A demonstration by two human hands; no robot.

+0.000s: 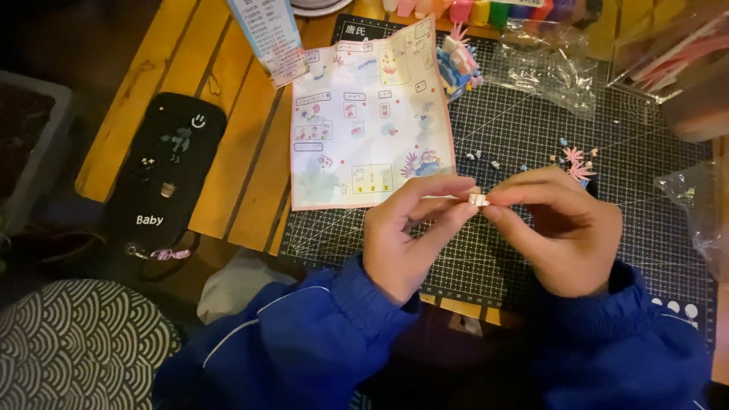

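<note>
Brick (478, 200), tiny and white, sits pinched between both hands above the mat (531, 137). Left hand (402, 235) curls inward, thumb and forefinger clamped on it; right hand (566, 231) mirrors, fingertips clamped too. Leaflet (368, 114) lies up-left of the grip.

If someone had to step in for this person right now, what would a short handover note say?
Left hand and right hand: both pinch one tiny pale brick piece between fingertips, above the black cutting mat.
Instruction sheet lies unfolded at the mat's left edge.
Done: a small blue and pink brick model stands partly built beyond the sheet.
Left: loose small pieces and pink leaf parts lie unused on the mat; clear bags lie behind.
</note>
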